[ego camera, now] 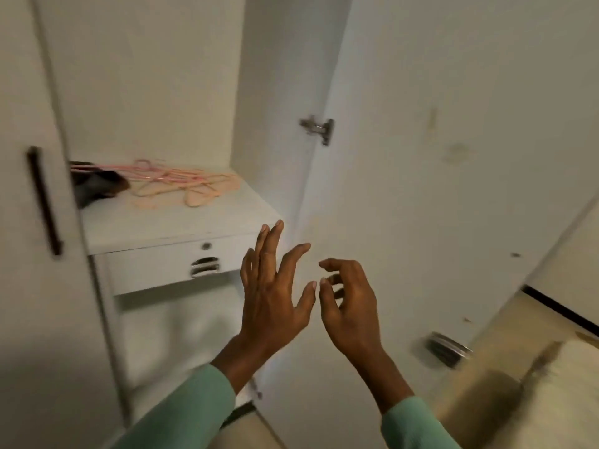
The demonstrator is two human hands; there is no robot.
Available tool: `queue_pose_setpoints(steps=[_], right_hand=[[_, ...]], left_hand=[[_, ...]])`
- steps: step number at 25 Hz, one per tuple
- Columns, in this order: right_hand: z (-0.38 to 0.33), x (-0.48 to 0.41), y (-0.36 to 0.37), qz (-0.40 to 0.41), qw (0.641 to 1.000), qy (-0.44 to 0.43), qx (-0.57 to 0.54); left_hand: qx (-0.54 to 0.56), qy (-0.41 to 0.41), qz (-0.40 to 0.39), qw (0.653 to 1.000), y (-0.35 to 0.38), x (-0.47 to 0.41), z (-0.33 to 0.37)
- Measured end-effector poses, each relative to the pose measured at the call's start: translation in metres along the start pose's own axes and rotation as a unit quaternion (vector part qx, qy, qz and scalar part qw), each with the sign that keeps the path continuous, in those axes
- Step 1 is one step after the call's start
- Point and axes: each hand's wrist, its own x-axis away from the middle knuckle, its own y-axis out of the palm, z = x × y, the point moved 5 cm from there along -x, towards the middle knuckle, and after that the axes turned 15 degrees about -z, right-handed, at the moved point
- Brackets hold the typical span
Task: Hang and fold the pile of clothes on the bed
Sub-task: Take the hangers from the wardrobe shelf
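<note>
Thin pink and peach wire-like hangers (181, 186) lie in a loose tangle on a smooth white shelf (194, 225) inside the open wardrobe. Beside them a dark, soft-looking lump (97, 186) is half hidden by the left door (32, 303) and too blurred to identify. Below the shelf sits a drawer (155, 273) with a curved metal pull. The left hand (272, 299) is spread flat and empty; the right hand (351, 306) hangs loosely curled, gripping nothing, both in front of the cupboard, below the shelf
</note>
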Motion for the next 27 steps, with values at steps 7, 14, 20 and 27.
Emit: queue_pose_setpoints(steps=[7,14,20,27], right_hand=[[-0.169,-0.096,0.173,-0.238,0.943,-0.204,-0.108],[-0.272,-0.215,0.267,-0.314,0.894,-0.226,-0.225],[-0.264,-0.243,0.279,-0.304,0.833,-0.313,-0.342],[-0.280,-0.201,0.236,-0.160,0.716,-0.572,-0.366]], left_hand=[[-0.197,-0.166,0.112,0.960,-0.214,0.035,-0.157],[-0.262,-0.207,0.090,0.938,-0.284,0.032,-0.215],[-0.333,-0.254,0.102,0.902,-0.273,0.016,-0.209],[-0.382,-0.209,0.170,0.884,-0.257,0.063,-0.141]])
